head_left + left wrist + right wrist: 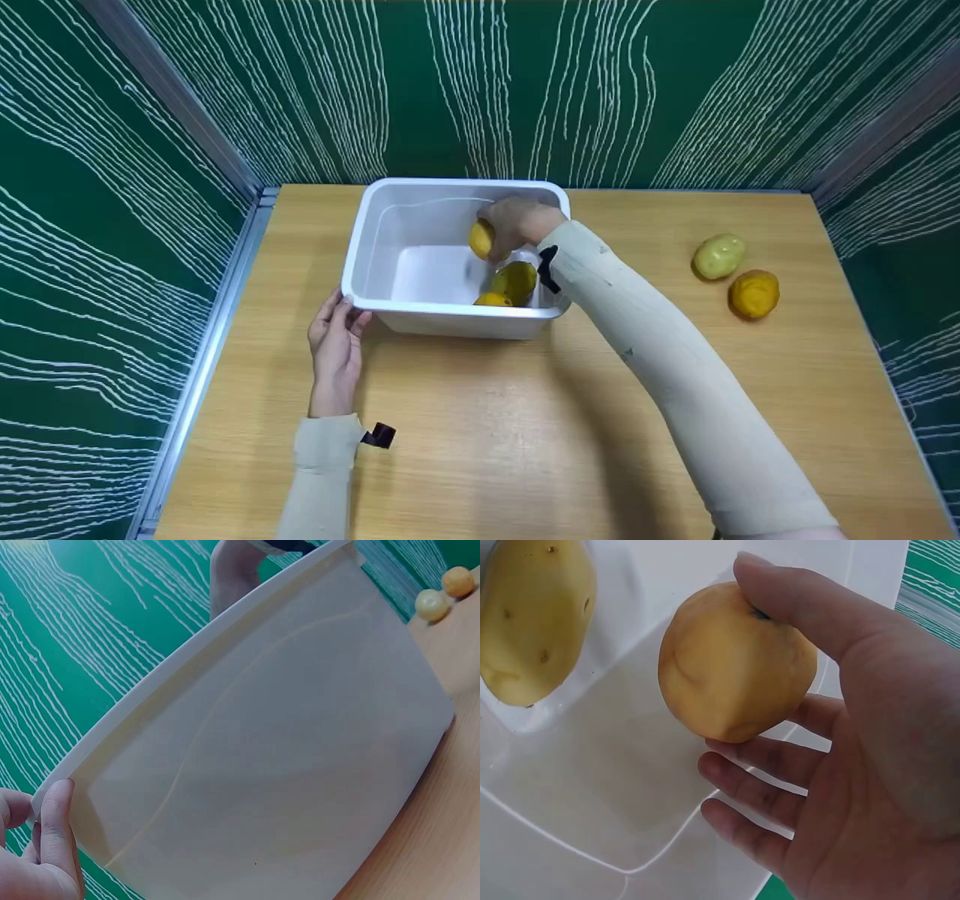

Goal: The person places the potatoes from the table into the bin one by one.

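Observation:
A white plastic bin [450, 307] stands at the back of the table. My left hand [337, 356] pinches its near left corner; in the left wrist view the thumb [56, 821] lies against the rim. Inside the bin, over its right half, my right hand [517, 225] holds a round yellow-orange fruit [731, 664] between thumb and fingers, above the bin's floor. Below that hand a potato [517, 281] lies on the bin floor, also seen as a spotted yellow potato [536, 619] in the right wrist view. A yellow-orange piece [493, 298] sits beside it, partly hidden by the front wall.
On the table's right side lie a pale green-yellow potato-like piece [719, 256] and a lumpy yellow-orange fruit [754, 293], close together. Green walls [405, 90] with white wavy lines enclose the wooden table [480, 420] at the back and both sides.

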Demonstrator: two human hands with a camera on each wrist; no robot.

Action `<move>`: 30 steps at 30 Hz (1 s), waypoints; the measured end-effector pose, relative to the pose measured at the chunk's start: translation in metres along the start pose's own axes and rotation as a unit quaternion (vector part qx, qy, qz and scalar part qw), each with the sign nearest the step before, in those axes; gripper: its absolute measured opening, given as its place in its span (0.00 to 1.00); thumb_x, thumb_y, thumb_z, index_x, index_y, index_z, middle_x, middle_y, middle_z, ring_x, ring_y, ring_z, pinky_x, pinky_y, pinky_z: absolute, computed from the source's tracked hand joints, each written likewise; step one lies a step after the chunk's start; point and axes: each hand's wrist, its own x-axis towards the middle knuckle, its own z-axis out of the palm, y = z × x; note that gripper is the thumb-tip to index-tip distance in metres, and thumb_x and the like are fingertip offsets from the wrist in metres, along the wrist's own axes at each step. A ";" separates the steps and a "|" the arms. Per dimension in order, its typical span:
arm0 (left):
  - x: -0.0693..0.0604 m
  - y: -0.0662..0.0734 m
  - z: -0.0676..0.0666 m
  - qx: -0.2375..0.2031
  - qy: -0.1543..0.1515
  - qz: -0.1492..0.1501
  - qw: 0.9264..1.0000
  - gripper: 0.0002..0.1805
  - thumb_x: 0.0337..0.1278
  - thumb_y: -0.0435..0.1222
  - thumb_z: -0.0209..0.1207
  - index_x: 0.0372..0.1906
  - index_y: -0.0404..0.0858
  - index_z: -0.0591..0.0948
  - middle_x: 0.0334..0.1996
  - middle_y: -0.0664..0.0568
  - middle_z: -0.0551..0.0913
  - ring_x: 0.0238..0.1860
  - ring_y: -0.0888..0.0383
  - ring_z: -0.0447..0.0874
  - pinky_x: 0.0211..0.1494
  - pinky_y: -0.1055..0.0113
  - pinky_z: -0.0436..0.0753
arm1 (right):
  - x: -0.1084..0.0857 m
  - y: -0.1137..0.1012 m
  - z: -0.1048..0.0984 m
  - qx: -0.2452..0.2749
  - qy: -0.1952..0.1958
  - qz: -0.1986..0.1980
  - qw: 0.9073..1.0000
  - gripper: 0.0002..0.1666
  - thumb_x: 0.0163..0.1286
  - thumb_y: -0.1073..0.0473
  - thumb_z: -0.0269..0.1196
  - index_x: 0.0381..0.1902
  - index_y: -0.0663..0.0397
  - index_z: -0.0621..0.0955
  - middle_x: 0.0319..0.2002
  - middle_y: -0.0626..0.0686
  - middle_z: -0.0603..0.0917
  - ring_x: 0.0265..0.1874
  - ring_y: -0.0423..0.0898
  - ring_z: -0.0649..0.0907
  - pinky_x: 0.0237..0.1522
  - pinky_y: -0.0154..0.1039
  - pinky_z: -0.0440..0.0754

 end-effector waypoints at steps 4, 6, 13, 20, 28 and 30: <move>0.001 -0.001 -0.001 0.002 -0.004 0.004 1.000 0.24 0.79 0.24 0.49 0.74 0.23 0.65 0.49 0.44 0.78 0.37 0.61 0.83 0.38 0.79 0.90 | 0.003 -0.001 0.003 -0.011 0.000 -0.010 1.000 0.34 0.63 0.53 0.79 0.64 0.41 0.77 0.53 0.47 0.81 0.52 0.52 0.77 0.65 0.48 0.81; 0.001 -0.001 -0.001 0.008 0.000 0.003 1.000 0.24 0.80 0.24 0.49 0.74 0.23 0.65 0.50 0.45 0.78 0.37 0.61 0.83 0.39 0.79 0.90 | 0.005 0.000 0.004 -0.009 -0.001 -0.007 1.000 0.33 0.63 0.52 0.79 0.64 0.40 0.77 0.53 0.47 0.81 0.52 0.51 0.77 0.65 0.48 0.81; 0.001 0.000 0.000 0.019 0.006 -0.004 1.000 0.25 0.80 0.25 0.49 0.76 0.25 0.65 0.53 0.44 0.76 0.39 0.62 0.83 0.42 0.79 0.90 | 0.010 0.004 0.009 0.006 -0.020 0.013 1.000 0.33 0.64 0.52 0.79 0.63 0.39 0.77 0.53 0.47 0.81 0.52 0.51 0.79 0.67 0.49 0.82; 0.001 0.000 0.000 0.021 0.010 -0.004 1.000 0.25 0.80 0.25 0.49 0.76 0.25 0.66 0.52 0.45 0.77 0.39 0.61 0.83 0.41 0.79 0.90 | 0.014 0.005 0.012 0.011 -0.034 0.016 0.999 0.32 0.65 0.51 0.79 0.62 0.39 0.77 0.52 0.47 0.81 0.52 0.51 0.79 0.67 0.49 0.82; 0.001 0.000 0.001 0.006 0.010 -0.004 1.000 0.26 0.79 0.24 0.50 0.76 0.24 0.64 0.52 0.44 0.77 0.37 0.61 0.83 0.40 0.79 0.90 | 0.020 0.007 0.017 -0.016 -0.053 0.014 0.998 0.33 0.65 0.47 0.78 0.63 0.40 0.76 0.53 0.48 0.81 0.54 0.52 0.78 0.68 0.50 0.80; 0.001 -0.001 0.001 -0.001 0.010 -0.001 1.000 0.25 0.79 0.24 0.50 0.75 0.23 0.65 0.52 0.44 0.77 0.36 0.61 0.83 0.39 0.79 0.90 | 0.021 0.008 0.018 -0.016 -0.060 0.014 0.998 0.32 0.66 0.47 0.78 0.63 0.40 0.75 0.54 0.48 0.80 0.54 0.52 0.77 0.68 0.51 0.79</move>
